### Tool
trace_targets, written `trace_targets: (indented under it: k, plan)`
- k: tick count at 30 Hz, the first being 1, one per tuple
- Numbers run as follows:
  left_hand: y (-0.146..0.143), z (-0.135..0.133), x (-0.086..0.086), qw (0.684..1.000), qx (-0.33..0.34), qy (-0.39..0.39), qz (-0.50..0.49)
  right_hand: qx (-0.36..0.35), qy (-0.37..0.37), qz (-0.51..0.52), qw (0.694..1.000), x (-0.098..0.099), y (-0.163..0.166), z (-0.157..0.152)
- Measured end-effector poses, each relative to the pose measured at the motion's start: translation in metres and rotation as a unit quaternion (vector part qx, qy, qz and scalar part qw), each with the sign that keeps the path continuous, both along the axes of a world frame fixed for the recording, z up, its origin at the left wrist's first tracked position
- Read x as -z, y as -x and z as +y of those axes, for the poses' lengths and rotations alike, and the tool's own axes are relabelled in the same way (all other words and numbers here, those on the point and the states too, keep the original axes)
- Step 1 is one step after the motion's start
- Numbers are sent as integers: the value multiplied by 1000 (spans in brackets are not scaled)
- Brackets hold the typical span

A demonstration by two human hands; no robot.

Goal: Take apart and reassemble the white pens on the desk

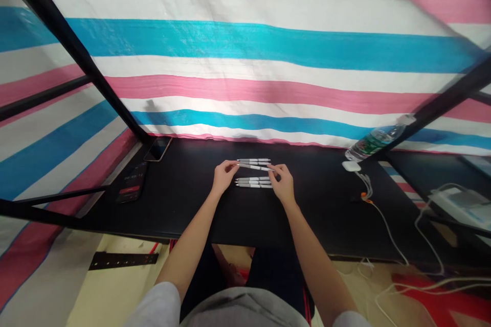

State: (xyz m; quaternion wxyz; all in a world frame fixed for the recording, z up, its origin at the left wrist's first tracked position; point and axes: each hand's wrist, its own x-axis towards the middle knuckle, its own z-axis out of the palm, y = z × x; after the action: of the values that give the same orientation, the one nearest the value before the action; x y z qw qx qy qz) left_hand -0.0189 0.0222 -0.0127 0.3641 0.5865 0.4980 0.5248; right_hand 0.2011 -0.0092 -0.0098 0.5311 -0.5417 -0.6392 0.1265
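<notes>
Between my two hands a white pen (pixel 253 167) is held by its ends, tilted slightly down to the right. My left hand (pixel 224 176) pinches its left end with thumb and forefinger. At the other end, the fingers of my right hand (pixel 282 181) are closed on it. Just behind the held pen lies a small group of white pens (pixel 253 161), side by side on the black table (pixel 187 199). Nearer to me is another row of several white pens (pixel 253 182) with dark tips pointing left.
A phone with a lit screen (pixel 131 182) and another phone (pixel 158 148) lie at the left. At the right are a plastic water bottle (pixel 374 140), a white charger (pixel 351 166) and cables (pixel 387 227). Black frame posts (pixel 82 53) and a striped sheet (pixel 249 43) enclose the table.
</notes>
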Motion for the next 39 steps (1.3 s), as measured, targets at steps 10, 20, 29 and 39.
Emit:
trace_targets:
  k: [10, 20, 29, 39]
  plan:
    - [-5, -2, -8, 996, 32, 43, -73, -54, 99, 121, 986, 6, -1, 2]
    - [-5, -4, -12, 997, 29, 36, -60, -81, 119, 201, 969, 11, -5, 7]
    - [-5, -4, -11, 997, 36, 39, -50, -83, 119, 218, 965, 7, -4, 6]
    - [-9, -8, -15, 996, 64, 36, -49, -102, 130, 291, 942, 3, 1, 6]
